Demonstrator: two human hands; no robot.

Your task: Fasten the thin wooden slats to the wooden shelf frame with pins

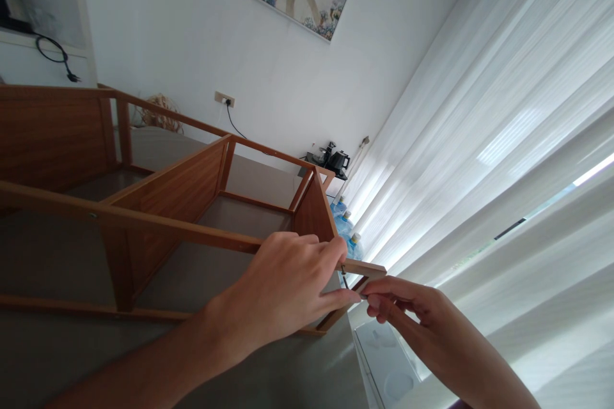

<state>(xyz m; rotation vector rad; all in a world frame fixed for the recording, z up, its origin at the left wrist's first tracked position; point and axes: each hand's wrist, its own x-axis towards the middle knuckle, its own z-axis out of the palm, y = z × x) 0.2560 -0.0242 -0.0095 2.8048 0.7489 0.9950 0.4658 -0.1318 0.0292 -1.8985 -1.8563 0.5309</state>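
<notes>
A wooden shelf frame (pixel 177 225) with brown panels lies across the view, its near rail running to the right. My left hand (pixel 292 275) is closed over this rail close to its right end. Its thumb stretches toward my right fingertips. Below the rail, a thin dark hex key (pixel 345 281) meets a small bolt at the rail's underside. My right hand (pixel 398 303) pinches the key's other end between thumb and fingers. The left fingertips are hidden behind the rail.
Sheer white curtains (pixel 480 128) hang at the right. Blue water jugs (pixel 344 223) stand behind the frame, near a black kettle (pixel 340 160) on a small stand. A white box-like unit (pixel 384 358) is below my right hand. A wall socket (pixel 224 100) has a plugged-in cord.
</notes>
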